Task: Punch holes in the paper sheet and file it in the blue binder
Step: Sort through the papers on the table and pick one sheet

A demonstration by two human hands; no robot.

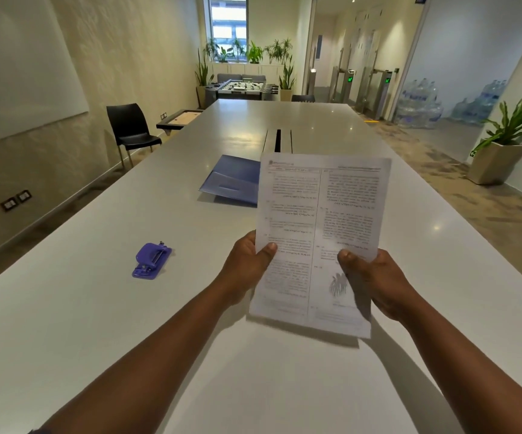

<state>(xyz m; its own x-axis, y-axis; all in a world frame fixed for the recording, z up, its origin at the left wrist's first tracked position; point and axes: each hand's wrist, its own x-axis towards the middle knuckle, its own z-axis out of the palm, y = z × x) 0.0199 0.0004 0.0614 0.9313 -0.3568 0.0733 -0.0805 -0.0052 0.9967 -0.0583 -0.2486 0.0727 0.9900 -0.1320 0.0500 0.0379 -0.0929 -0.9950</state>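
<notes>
A printed paper sheet [319,220] with two columns of text is held upright above the table, in front of me. My left hand [247,267] grips its lower left edge, thumb on the front. My right hand [375,280] grips its lower right edge the same way. The blue binder [231,180] lies flat on the table beyond the sheet; its right part is hidden behind the paper. A small blue-purple hole punch [151,260] rests on the table to the left of my left hand, apart from it.
The long white table [97,308] runs away from me, with a dark cable slot [278,140] in its middle past the binder. A black chair [131,130] stands at the left side, a potted plant [504,142] on the floor at right.
</notes>
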